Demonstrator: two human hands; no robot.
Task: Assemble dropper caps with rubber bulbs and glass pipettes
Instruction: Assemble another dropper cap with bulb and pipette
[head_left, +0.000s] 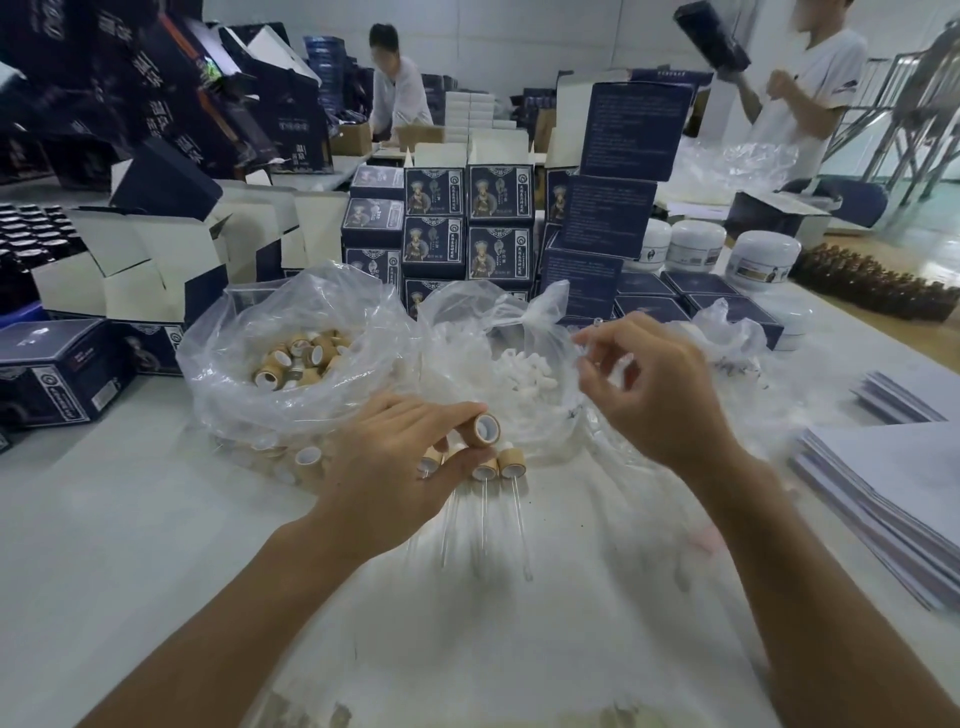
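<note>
**Cap in the left hand, right hand reaching for a pipette**

I hold one wooden cap (485, 430) between the thumb and fingertips of my left hand (400, 462), its white-lined opening tilted up and to the right, just above the desk (130, 545). My right hand (657, 387) hovers over the bag of white bulbs (524, 371), finger and thumb pinched together at the plastic edge; something thin and clear seems to sit between them, but I cannot tell whether it is a pipette or only the bag's film.

Under and beside my left hand lie the finished droppers (506, 465): I count three caps with glass stems pointing toward me, and a fourth stem may be hidden by my fingers. The bag of caps (301, 358) to the left shows roughly a dozen loose on top, more pressed against the plastic below. The bulbs are too heaped to count.

The risks as I judge them: the glass stems are nearly invisible on the pale desk, so a lowered wrist could roll or snap them. The cap is held only at the fingertips and could slip. The loose film could snag whatever I lift out.

Behind stand stacked navy boxes (467, 223), three white jars (693, 244), and sheets of paper (893, 467) on the right.
</note>
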